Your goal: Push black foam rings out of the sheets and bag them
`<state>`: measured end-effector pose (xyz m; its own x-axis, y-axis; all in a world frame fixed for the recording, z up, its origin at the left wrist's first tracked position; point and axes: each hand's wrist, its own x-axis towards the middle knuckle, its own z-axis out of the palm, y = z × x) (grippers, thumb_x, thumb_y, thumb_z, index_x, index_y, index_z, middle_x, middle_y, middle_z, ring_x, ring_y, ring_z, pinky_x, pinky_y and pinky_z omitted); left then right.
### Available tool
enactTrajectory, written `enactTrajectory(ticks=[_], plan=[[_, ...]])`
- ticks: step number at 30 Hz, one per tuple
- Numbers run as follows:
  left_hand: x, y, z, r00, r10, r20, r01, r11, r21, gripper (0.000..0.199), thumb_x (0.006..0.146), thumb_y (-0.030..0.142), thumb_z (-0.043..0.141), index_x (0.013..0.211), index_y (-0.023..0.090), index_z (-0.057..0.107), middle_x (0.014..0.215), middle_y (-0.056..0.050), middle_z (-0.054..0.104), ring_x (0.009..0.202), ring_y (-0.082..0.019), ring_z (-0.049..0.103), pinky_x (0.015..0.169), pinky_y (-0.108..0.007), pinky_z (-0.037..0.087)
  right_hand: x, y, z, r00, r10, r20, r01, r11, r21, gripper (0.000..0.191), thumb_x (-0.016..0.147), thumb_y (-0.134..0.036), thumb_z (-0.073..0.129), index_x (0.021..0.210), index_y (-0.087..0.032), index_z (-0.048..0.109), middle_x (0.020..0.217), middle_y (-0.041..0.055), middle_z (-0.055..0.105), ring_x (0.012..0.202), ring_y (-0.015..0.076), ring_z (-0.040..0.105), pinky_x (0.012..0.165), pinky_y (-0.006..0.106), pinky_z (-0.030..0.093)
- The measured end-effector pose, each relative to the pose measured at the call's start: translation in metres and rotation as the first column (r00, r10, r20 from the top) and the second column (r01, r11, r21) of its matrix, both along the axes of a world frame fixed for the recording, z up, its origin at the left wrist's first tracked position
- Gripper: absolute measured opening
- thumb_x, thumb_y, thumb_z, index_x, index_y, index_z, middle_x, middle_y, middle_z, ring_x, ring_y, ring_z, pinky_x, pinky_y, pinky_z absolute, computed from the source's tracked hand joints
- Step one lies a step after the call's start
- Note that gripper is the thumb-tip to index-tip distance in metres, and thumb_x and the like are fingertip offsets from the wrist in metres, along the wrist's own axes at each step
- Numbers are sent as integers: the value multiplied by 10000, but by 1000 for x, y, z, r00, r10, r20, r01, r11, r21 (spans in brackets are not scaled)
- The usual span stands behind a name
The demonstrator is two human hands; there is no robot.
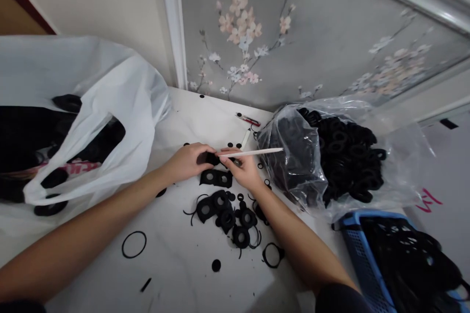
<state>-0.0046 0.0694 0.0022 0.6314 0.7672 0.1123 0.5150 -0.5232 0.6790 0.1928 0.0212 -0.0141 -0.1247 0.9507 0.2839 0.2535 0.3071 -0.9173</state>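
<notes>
A black rubber piece (211, 158) is being held by the left hand (187, 162), a white stick (253, 153) is being touched to it by the right hand (243, 170); bagged black rings (348, 156) are being kept at two o'clock.

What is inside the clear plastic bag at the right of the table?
The clear plastic bag holds a pile of black rings. At its crumpled left end, folded plastic covers the contents from view.
</notes>
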Motion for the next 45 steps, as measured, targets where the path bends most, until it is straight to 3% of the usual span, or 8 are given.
enactTrajectory(ticks=[9,37,41,45], plan=[[1,0,1,998,30,-53,-33,998,-53,260,732,223,662,992,213,640,990,-28,731,887,-216,681,808,-353,522,-1,2,0,994,67,92,-71,996,49,210,899,-394,591,917,-248,740,980,48,764,1036,223,677,988,420,503],[3,-1,5,992,21,-121,-28,998,-54,312,741,226,673,1050,210,641,1078,-49,708,990,-230,660,884,-372,503,3,4,-8,992,97,82,-105,990,91,153,901,-289,604,923,-216,738,996,64,760,1040,223,672,978,400,503],[3,-1,3,994,15,-109,-20,999,-47,302,750,233,664,1049,209,629,1104,-52,710,1017,-227,668,904,-367,502,5,3,-7,960,84,266,-136,973,186,162,916,-238,579,945,-219,736,1012,53,763,1053,224,661,983,412,490],[3,-1,2,998,12,-57,-19,993,-117,427,754,240,665,1166,210,559,1157,-55,709,1097,-222,658,931,-347,499,8,-1,-5,810,19,586,-247,918,311,209,922,-175,547,1031,-212,722,1129,47,736,1157,255,594,967,427,465]])
